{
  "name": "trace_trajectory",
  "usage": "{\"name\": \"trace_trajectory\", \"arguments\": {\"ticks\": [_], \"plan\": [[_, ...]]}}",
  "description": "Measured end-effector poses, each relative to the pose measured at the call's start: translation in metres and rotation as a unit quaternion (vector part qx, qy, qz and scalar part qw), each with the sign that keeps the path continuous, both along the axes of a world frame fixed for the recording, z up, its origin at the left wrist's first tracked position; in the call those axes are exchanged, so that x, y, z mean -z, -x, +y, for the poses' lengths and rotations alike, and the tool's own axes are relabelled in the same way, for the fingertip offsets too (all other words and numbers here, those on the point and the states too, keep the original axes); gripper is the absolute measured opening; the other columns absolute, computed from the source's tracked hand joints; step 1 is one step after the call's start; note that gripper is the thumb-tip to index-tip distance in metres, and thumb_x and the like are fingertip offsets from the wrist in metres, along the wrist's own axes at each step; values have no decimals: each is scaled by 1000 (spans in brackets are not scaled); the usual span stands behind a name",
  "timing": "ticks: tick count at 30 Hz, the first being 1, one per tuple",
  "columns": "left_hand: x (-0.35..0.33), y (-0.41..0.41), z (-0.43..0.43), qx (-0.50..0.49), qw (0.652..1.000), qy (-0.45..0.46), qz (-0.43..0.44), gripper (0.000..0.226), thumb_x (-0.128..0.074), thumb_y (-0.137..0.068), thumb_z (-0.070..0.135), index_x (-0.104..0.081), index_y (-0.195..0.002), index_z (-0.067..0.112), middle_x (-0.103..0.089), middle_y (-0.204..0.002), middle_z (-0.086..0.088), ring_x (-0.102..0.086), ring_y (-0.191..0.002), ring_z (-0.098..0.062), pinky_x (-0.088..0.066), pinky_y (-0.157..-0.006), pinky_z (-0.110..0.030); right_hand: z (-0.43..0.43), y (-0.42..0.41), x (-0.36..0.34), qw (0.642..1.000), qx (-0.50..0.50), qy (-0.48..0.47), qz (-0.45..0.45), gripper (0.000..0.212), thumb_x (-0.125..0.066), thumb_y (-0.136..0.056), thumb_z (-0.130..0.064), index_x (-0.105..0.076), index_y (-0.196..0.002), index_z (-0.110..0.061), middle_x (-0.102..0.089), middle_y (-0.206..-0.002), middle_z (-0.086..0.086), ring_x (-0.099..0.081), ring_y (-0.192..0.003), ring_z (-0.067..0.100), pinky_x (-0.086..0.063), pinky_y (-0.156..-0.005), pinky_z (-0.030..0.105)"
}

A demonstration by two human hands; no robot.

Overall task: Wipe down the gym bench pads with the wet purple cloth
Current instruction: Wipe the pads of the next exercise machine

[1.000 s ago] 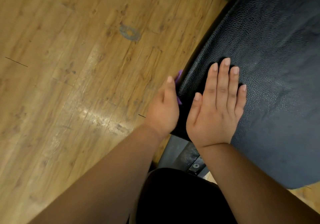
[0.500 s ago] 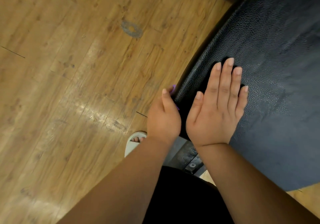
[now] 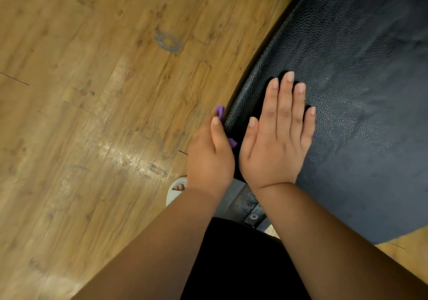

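Note:
The black textured bench pad [image 3: 352, 72] fills the right side of the head view. My right hand [image 3: 278, 137] lies flat and palm down on its top near the left edge, fingers together, holding nothing. My left hand [image 3: 209, 158] presses against the pad's side edge, shut on the purple cloth [image 3: 220, 112]. Only two small purple bits show, one above my thumb and one between my two hands; the rest of the cloth is hidden behind the hand.
A wooden plank floor [image 3: 92, 114] spreads to the left, with a grey ring mark [image 3: 169, 42]. My foot in a white sandal [image 3: 176, 189] stands below my left wrist. The bench's metal frame with a bolt [image 3: 253, 216] shows under the pad.
My left hand with the cloth slid toward me along the pad's side edge, then back up a little. The right hand stayed flat on the pad. My sandalled foot came into view.

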State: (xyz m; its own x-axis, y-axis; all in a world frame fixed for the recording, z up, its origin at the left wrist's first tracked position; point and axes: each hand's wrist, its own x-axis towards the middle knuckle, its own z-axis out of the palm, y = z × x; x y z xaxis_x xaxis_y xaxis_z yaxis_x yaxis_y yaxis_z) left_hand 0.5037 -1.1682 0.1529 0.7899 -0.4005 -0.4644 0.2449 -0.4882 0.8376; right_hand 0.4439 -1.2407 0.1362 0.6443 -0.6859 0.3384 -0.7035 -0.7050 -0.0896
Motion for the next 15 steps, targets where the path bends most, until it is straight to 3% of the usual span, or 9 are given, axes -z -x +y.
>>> {"name": "trace_trajectory", "arguments": {"ticks": [4,6,8,10,12,15], "plan": [[5,-10,-11,40,995,2,-95,43,-24,-105,33,-53,-135,24,-65,-92,4,-61,-84,-9,-47,-79,-24,-1,2,-5,1000,-10,-27,6,55,-24,-102,-32,-17,-152,-10,-17,-158,5,-14,-147,21,-4,-121,39],[0,-7,-6,53,992,11,-118,42,-27,-105,30,-50,-139,22,-66,-106,0,-61,-80,-8,-44,-69,-10,-3,5,-9,998,-26,-55,5,55,-26,-102,-32,-18,-152,-11,-18,-159,7,-13,-148,21,-2,-121,37],[-2,-4,3,67,989,14,-129,41,-31,-105,28,-46,-142,24,-63,-120,-1,-63,-84,-10,-43,-63,-5,-6,13,-15,995,-55,-86,11,55,-30,-101,-31,-22,-152,-12,-20,-159,8,-13,-148,21,-2,-121,36],[-6,-4,10,92,986,2,-137,43,-32,-103,34,-42,-145,26,-59,-128,-2,-64,-98,-18,-52,-76,-15,-12,22,-25,989,-92,-107,33,55,-33,-100,-30,-25,-151,-12,-20,-159,8,-14,-147,21,-2,-121,34],[-13,-3,14,124,981,-29,-148,47,-36,-102,37,-39,-147,23,-54,-136,-5,-60,-112,-24,-52,-92,-38,-18,30,-37,982,-122,-126,69,55,-33,-99,-32,-28,-150,-12,-20,-159,6,-14,-147,19,-4,-120,32],[-36,-3,11,152,973,-67,-160,50,-42,-101,35,-36,-149,21,-41,-150,-5,-49,-129,-23,-44,-105,-40,-25,38,-61,972,-130,-161,114,56,-31,-99,-36,-31,-150,-14,-23,-159,5,-16,-147,18,-6,-118,30]]}}
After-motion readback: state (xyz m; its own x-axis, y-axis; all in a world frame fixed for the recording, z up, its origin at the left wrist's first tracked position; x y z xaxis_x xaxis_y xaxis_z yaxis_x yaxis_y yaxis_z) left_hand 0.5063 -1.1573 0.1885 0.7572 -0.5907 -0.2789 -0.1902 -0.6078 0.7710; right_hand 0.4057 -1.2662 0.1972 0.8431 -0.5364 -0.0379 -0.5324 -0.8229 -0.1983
